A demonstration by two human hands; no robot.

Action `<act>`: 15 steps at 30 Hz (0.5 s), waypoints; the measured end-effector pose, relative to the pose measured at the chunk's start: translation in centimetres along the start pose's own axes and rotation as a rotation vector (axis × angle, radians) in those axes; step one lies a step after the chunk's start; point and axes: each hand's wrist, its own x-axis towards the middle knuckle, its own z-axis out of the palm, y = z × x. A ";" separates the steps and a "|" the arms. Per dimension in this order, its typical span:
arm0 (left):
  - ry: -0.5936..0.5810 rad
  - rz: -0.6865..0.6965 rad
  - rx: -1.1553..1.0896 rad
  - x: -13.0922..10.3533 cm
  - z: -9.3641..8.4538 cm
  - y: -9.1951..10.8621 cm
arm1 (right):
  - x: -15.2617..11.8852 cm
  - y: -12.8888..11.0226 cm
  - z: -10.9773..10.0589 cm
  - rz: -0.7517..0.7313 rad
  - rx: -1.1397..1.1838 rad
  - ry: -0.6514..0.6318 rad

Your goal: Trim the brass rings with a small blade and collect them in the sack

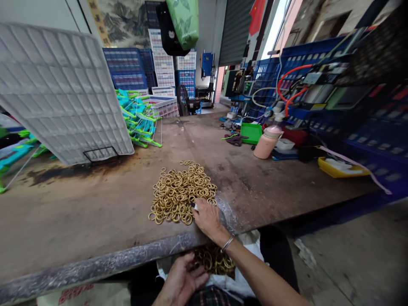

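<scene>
A loose pile of brass-coloured rings lies on the brown table near its front edge. My right hand, with a bangle at the wrist, rests at the pile's right front side, its fingers curled round a small dark and white object too small to name. Below the table edge, my left hand is palm up with its fingers apart and holds nothing. It is beside an open white sack on the lap, which has more brass rings inside.
A white ribbed panel stands at the left, with green and blue plastic pieces behind it. On the right are a pink bottle, a green tray, a yellow tray and machinery with orange hoses.
</scene>
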 end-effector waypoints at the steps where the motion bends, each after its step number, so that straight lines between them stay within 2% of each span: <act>1: 0.001 0.000 -0.008 0.1 0.1 0.0 | 0.1 0.0 0.1 0.000 0.001 -0.005; 11: -0.120 -0.026 0.124 2.0 2.8 -0.9 | 1.0 1.9 0.7 0.013 0.227 0.041; 15: -0.125 0.012 0.223 1.9 2.8 -1.4 | 1.3 2.6 1.0 -0.010 0.442 0.107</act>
